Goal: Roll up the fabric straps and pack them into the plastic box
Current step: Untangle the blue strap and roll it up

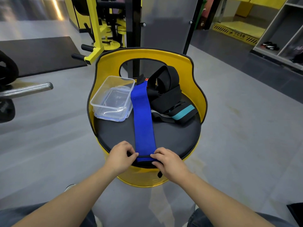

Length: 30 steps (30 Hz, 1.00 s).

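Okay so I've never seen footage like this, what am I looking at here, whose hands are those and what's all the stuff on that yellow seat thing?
There is no machine here. The single picture comes from a camera worn on a person's head, looking forward and down, so the two bare arms reaching in from the bottom are the wearer's own.

In front of them is a yellow seat with a black cushion. A long blue strap lies stretched along it. The left hand and right hand each pinch its near end, where the first fold of a roll has begun.

A clear plastic box, with no straps in it, stands on its lid at the left. At the right lies a pile of black straps, one with a teal band. Gym equipment stands behind.
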Available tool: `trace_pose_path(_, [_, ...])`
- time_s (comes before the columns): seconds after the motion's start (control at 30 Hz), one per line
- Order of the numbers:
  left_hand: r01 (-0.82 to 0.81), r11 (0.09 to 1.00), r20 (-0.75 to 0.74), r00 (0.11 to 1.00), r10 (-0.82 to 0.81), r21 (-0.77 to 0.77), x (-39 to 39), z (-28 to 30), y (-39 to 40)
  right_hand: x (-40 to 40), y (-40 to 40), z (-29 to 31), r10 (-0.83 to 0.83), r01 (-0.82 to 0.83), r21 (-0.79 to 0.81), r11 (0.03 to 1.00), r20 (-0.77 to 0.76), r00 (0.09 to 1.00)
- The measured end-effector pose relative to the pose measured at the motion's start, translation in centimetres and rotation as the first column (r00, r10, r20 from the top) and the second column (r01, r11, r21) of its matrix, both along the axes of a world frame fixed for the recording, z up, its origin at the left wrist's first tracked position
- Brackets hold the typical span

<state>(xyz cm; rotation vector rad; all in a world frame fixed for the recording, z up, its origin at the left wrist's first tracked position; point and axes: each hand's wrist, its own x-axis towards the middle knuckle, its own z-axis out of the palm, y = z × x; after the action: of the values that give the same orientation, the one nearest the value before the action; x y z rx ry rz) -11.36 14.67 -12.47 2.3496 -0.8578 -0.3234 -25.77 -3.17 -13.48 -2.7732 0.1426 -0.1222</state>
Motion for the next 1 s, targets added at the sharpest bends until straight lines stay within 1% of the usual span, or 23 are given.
trace_pose_path(0.07, [0.071, 0.997, 0.126, 0.989, -0.075, 0.033, 0.1, 0.1, 0.2, 0.1, 0.0, 0.0, -0.013, 0.013, 0.012, 1.0, 0.006, 1.0])
trace_pose_path(0.13, [0.213, 0.977, 0.218, 0.953, -0.21, 0.012, -0.2, 0.1, 0.0, 0.3, 0.0, 0.1, -0.037, 0.037, 0.029, 0.999, 0.004, 0.999])
trace_pose_path(0.17, [0.279, 0.96, 0.226, 0.935, -0.274, 0.007, -0.5, 0.0, -0.1, 0.4, -0.1, 0.1, -0.051, 0.05, 0.04, 0.998, 0.003, 0.999])
trace_pose_path(0.23, [0.344, 0.939, 0.21, 0.917, -0.339, 0.012, -1.2, -0.1, -0.4, 0.6, 0.0, 0.2, -0.083, 0.083, 0.078, 0.993, -0.007, 0.997])
trace_pose_path(0.3, [0.343, 0.939, 0.196, 0.92, -0.34, 0.018, -1.3, -0.5, -0.4, 0.8, 0.1, 0.5, -0.126, 0.129, 0.126, 0.984, -0.03, 0.992])
trace_pose_path(0.4, [0.287, 0.958, 0.168, 0.944, -0.284, 0.005, -1.0, -1.1, -0.4, 1.0, 0.0, 0.8, -0.167, 0.177, 0.179, 0.968, -0.068, 0.984])
trace_pose_path(0.53, [0.219, 0.975, 0.115, 0.97, -0.213, -0.041, -1.3, -1.4, -0.4, 1.5, -0.5, 1.4, -0.155, 0.186, 0.215, 0.959, -0.151, 0.976])
trace_pose_path(0.7, [0.194, 0.978, 0.077, 0.979, -0.188, -0.081, -1.3, -1.4, -0.9, 2.8, -0.8, 2.4, -0.183, 0.21, 0.134, 0.968, -0.191, 0.964])
trace_pose_path(0.8, [0.168, 0.983, 0.103, 0.982, -0.16, -0.07, -1.0, -1.5, -1.4, 3.5, -1.0, 2.8, -0.241, 0.259, 0.083, 0.962, -0.18, 0.954])
trace_pose_path(0.87, [0.149, 0.988, 0.119, 0.983, -0.142, -0.052, -0.6, -1.7, -1.6, 3.6, -0.6, 2.9, -0.248, 0.245, -0.034, 0.969, -0.12, 0.961])
trace_pose_path(0.93, [0.172, 0.985, 0.163, 0.973, -0.166, -0.022, -0.2, -1.8, -1.7, 3.7, -0.1, 2.3, -0.172, 0.167, -0.186, 0.968, -0.01, 0.985])
trace_pose_path(1.0, [0.203, 0.979, 0.211, 0.958, -0.196, -0.015, -0.1, -2.0, -1.7, 3.5, -0.1, 1.1, -0.086, 0.101, -0.314, 0.944, 0.062, 0.994])
